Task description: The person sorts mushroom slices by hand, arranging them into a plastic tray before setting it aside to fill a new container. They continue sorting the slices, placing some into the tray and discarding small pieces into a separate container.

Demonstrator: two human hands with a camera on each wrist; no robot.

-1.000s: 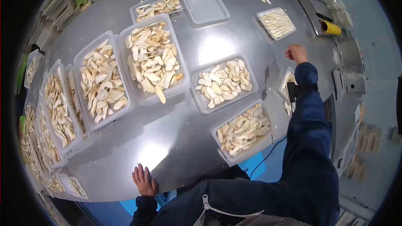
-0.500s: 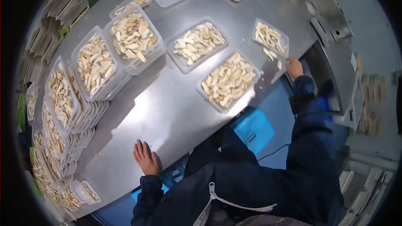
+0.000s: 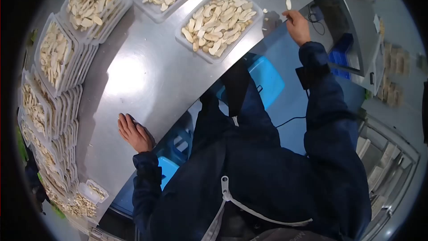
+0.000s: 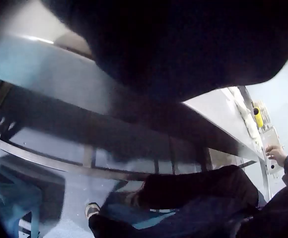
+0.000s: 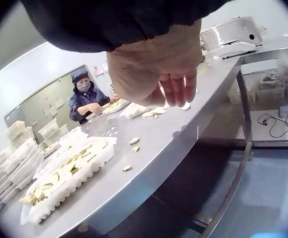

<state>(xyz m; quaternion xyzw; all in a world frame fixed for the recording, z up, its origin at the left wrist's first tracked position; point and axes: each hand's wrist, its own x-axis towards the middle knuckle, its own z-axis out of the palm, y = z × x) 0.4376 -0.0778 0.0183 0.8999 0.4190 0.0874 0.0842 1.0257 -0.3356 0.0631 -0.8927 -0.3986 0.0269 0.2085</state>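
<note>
Steel-grey desk (image 3: 165, 78) ahead of me, and the left hand (image 3: 135, 135) rests palm down on it near the edge, fingers extended and holding nothing. Further right along that edge, the right hand (image 3: 298, 27) has its fingers loosely bent right by a loose pale slice (image 3: 288, 4); I cannot tell whether they touch it. A filled tray (image 3: 177, 35) sits left of that hand, with stacked trays (image 3: 84, 69) at the far left
</note>
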